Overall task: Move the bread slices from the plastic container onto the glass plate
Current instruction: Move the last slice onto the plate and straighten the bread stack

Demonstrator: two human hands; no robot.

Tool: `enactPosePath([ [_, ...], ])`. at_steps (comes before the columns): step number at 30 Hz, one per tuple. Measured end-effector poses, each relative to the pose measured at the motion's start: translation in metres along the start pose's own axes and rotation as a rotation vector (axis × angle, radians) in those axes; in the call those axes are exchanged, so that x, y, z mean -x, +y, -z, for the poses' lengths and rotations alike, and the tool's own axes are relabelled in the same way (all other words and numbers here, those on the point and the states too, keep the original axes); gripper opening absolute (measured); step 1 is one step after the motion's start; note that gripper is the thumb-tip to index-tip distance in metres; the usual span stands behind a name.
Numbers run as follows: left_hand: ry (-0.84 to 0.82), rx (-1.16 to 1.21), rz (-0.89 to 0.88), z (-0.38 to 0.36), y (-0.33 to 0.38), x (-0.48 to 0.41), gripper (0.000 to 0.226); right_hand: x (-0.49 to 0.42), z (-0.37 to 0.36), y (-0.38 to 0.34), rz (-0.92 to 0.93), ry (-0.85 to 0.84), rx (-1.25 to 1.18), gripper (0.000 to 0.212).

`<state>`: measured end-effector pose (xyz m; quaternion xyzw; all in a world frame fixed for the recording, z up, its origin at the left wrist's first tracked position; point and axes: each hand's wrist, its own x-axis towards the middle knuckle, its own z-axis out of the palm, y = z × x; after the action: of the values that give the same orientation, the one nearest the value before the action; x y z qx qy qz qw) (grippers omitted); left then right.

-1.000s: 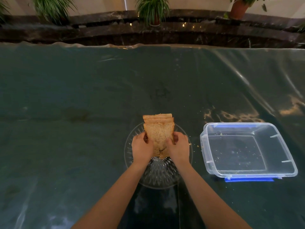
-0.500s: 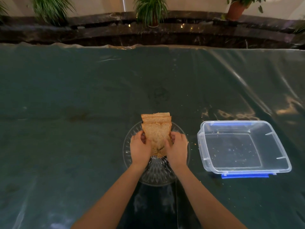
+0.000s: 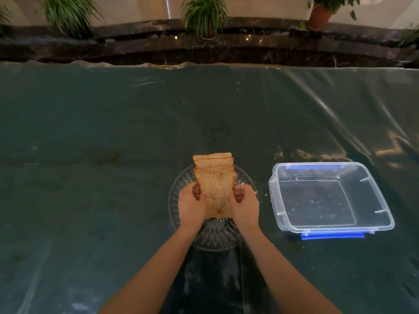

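We see the bread slices (image 3: 214, 177) gathered in one stack over the glass plate (image 3: 181, 189), the near end of the stack low over the plate's middle and the far end reaching past its far rim. The slices overlap like shingles, each further one showing a strip of crust beyond the one in front. Whether the bottom of the stack already rests on the glass we cannot tell, since the hands cover that part.

Our left hand (image 3: 191, 206) presses against the left edge of the stack, fingers curled in around the crust, and our right hand (image 3: 246, 205) does the same on the right edge; both are closed on the bread, squeezing it between them. The top slice is slightly creased near its lower end where the palms meet it.

The plate is clear, round and cut with a patterned relief, lying flat on a dark green table (image 3: 90, 177) under a shiny transparent cover. Just right of the plate, apart from it, sits the clear plastic container (image 3: 371, 193), with only crumbs on its floor and a blue lid (image 3: 333, 235) under it, showing at the near edge. A few crumbs lie on the table between plate and container. Beyond the table runs a dark stone ledge (image 3: 249, 48) with potted plants (image 3: 205, 17).
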<state>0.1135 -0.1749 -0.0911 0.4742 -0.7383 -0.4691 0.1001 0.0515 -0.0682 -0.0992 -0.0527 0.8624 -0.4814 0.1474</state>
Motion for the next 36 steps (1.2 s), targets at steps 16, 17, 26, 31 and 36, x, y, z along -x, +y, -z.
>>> enactPosePath([
  [16,-0.062,-0.096,0.039,-0.002,-0.011,-0.001,0.037,-0.003,0.002,0.011,-0.023,-0.100,0.187,0.029],
  [17,-0.064,-0.090,0.044,-0.002,-0.011,-0.001,0.037,-0.002,0.002,0.011,-0.027,-0.103,0.185,0.029],
  [26,-0.077,-0.055,0.042,-0.002,-0.013,0.000,0.037,0.001,0.004,0.011,-0.041,-0.094,0.186,0.026],
  [31,-0.089,-0.053,0.041,-0.001,-0.013,0.003,0.038,0.003,0.005,0.009,-0.058,-0.115,0.184,0.026],
  [36,-0.101,-0.035,0.068,0.001,-0.013,0.002,0.043,0.002,0.008,0.007,-0.043,-0.137,0.202,0.033],
])
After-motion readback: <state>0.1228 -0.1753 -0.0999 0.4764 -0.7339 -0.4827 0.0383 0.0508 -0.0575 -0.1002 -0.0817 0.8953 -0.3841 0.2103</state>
